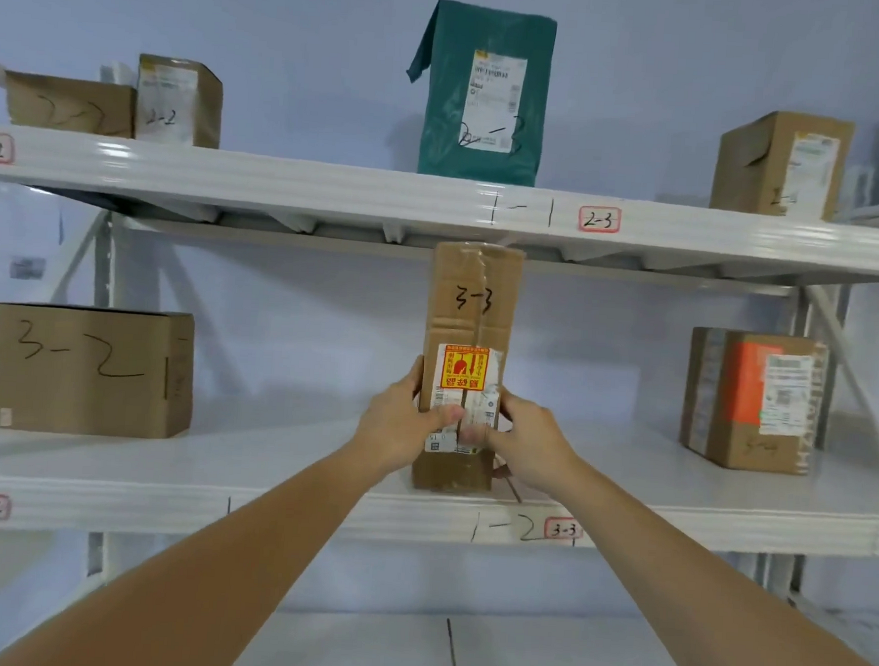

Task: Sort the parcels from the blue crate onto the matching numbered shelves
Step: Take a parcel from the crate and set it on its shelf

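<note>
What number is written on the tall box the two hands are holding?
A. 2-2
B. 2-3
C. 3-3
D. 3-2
C. The tall cardboard box has "3-3" handwritten near its top; the left hand and right hand grip its lower part as it stands upright on the shelf near the 3-3 shelf label.

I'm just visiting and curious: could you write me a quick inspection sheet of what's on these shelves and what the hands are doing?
Surface: white lower shelf, tagged 3-2 and 3-3; upper shelf tagged 2-3.
Job's things: tall box marked 3-3 stands upright on the lower shelf; box marked 3-2 at left; green mailer bag above.
Clutter: nothing seen.
Grippers: left hand and right hand hold the tall box's lower half.
Cables: nothing seen.
Surroundings: pale wall behind.
</note>
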`<action>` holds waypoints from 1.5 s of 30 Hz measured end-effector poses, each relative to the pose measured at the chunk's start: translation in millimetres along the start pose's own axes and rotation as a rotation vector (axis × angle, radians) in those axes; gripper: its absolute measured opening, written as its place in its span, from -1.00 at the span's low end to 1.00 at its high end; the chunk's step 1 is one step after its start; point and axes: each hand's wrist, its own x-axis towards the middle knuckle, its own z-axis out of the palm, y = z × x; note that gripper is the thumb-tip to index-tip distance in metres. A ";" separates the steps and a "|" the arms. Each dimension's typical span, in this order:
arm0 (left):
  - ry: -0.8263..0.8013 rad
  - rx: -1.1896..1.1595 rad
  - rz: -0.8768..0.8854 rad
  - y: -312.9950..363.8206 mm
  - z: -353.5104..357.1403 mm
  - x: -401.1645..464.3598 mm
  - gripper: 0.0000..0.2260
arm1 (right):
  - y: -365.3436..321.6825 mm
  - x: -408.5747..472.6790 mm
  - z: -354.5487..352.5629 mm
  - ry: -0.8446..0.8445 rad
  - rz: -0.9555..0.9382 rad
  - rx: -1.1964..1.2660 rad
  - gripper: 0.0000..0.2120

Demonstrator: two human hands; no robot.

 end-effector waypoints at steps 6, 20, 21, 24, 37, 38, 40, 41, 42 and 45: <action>-0.028 0.046 -0.059 -37.9 18.8 58.0 -0.54 | 40.3 58.2 19.9 -0.037 0.045 -0.049 -0.41; 0.010 0.089 -0.101 -73.1 43.7 133.6 -0.52 | 86.9 136.3 33.8 -0.038 0.116 -0.019 -0.41; 0.013 0.087 -0.101 -73.6 44.0 134.6 -0.53 | 88.2 137.9 34.2 -0.035 0.123 -0.016 -0.41; 0.026 0.064 -0.111 -76.4 44.1 135.9 -0.57 | 92.0 139.9 34.4 -0.024 0.144 0.026 -0.40; 0.004 0.479 -0.207 -34.6 -4.4 74.6 -0.40 | 66.7 93.4 -29.8 -0.034 0.050 -0.341 -0.36; -0.011 0.555 -0.201 -29.7 -9.2 60.6 -0.42 | 62.5 85.0 -34.9 -0.045 -0.006 -0.333 -0.41; -0.050 0.748 -0.174 -22.2 -18.0 32.0 -0.44 | 51.3 67.1 -39.7 -0.127 -0.139 -0.306 -0.50; -0.075 0.852 -0.170 -18.0 -21.7 16.1 -0.44 | 43.8 55.6 -39.9 -0.194 -0.203 -0.313 -0.51; -0.098 0.932 -0.171 -13.4 -24.5 0.5 -0.44 | 36.2 43.8 -38.2 -0.264 -0.262 -0.337 -0.49; -0.117 0.989 -0.244 1.8 -30.8 -51.7 -0.42 | 14.2 11.8 -18.9 -0.444 -0.406 -0.452 -0.40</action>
